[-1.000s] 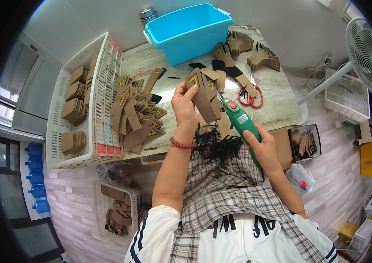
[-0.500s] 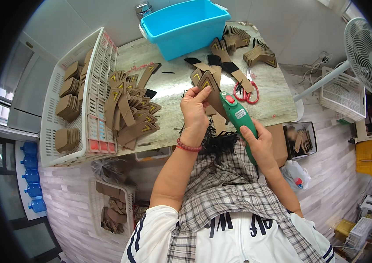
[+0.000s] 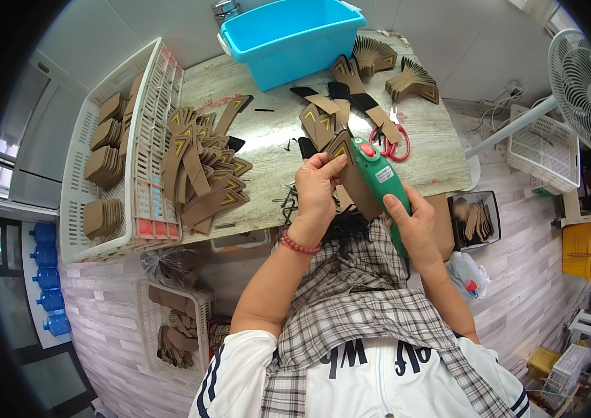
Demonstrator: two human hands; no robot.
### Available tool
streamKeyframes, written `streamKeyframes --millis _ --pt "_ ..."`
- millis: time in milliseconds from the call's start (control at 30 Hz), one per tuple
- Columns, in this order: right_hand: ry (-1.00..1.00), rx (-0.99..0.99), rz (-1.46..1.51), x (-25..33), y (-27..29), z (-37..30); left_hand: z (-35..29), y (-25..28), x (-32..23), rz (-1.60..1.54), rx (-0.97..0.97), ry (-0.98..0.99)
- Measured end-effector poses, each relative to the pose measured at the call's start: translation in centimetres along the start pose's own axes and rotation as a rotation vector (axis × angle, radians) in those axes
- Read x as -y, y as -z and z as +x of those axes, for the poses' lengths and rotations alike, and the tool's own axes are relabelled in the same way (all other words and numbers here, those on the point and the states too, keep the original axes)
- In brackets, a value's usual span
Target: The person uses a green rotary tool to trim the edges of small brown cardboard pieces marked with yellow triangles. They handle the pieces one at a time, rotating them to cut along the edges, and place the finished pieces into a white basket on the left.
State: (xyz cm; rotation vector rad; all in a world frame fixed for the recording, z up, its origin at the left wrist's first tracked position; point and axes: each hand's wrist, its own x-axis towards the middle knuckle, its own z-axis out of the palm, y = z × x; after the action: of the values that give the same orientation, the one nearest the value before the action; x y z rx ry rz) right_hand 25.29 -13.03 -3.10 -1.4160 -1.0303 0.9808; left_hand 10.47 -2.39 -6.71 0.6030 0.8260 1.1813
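My left hand (image 3: 317, 189) pinches a brown strap piece (image 3: 358, 189) with a yellow chevron at its end, thumb and fingers closed on it. In my right hand (image 3: 417, 226) is a green handheld power cutter (image 3: 383, 180) with a red button, its head up against the strap's right edge. The blade cannot be made out. Just beyond lie loose brown strap pieces (image 3: 318, 123), some with black ends. Red-handled scissors (image 3: 403, 150) rest to their right. Dark thread scraps (image 3: 288, 204) lie by my left hand, and a black fringe hangs at the table's near edge.
A heap of chevron pieces (image 3: 205, 167) covers the table's left part, beside a white basket (image 3: 146, 132) holding stacked brown pieces. At the back stands a blue tub (image 3: 295, 59). Fanned stacks (image 3: 412, 82) sit far right. Beyond the table are a fan (image 3: 588, 90) and an open box (image 3: 477, 219).
Both hands, with the strap piece and cutter, have shifted slightly. The strap's chevron end is now lower and further right, closer to the cutter's head, uncovering loose pieces behind.
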Motion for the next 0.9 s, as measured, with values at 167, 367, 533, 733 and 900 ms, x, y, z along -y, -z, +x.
streamKeyframes --millis 167,367,533,733,900 --pt "-0.023 0.027 0.051 -0.4 0.4 0.0 0.2 0.5 0.1 0.036 0.005 -0.086" --pt "-0.014 0.051 -0.023 -0.2 0.9 -0.2 0.3 0.9 -1.1 0.078 0.032 -0.157" --pt "0.008 0.059 -0.047 0.0 1.1 -0.3 0.4 1.4 -2.2 0.188 0.073 -0.221" --pt "0.010 0.093 -0.050 -0.5 1.7 -0.3 0.2 1.8 -4.1 0.341 0.140 -0.214" --pt "0.020 0.134 -0.070 -0.1 2.1 -0.4 0.6 2.7 -5.0 0.412 0.203 -0.193"
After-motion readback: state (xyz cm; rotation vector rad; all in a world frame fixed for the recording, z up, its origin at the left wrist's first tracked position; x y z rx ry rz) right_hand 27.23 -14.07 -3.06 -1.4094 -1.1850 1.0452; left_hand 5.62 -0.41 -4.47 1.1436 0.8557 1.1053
